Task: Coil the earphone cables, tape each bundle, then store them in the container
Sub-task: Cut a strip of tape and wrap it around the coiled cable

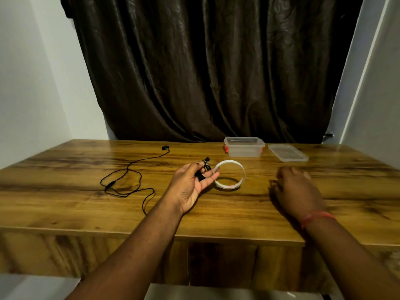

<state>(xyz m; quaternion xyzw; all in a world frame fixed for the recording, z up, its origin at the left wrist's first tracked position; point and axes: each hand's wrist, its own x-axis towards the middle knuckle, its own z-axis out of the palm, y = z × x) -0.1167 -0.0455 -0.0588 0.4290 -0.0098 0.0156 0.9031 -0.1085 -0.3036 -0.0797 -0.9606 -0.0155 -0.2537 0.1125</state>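
Wooden table point(65, 204), coiled earphone bundle point(202, 172) pinched in left hand point(192, 185), right hand point(296, 189) relaxed nearby

Tabletop point(86, 204): honey-brown woodgrain, dark streaks. Curtain point(205, 72): dark brown, sheened. Earphone cable point(127, 182): black. Tape roll point(229, 177): white. Container point(244, 150): clear, orange clips. Lid point(287, 153): clear. Wristband point(316, 218): red.

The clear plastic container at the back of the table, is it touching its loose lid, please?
Apart. The head view shows the clear plastic container and the flat clear lid to its right with a strip of bare wooden table between them.
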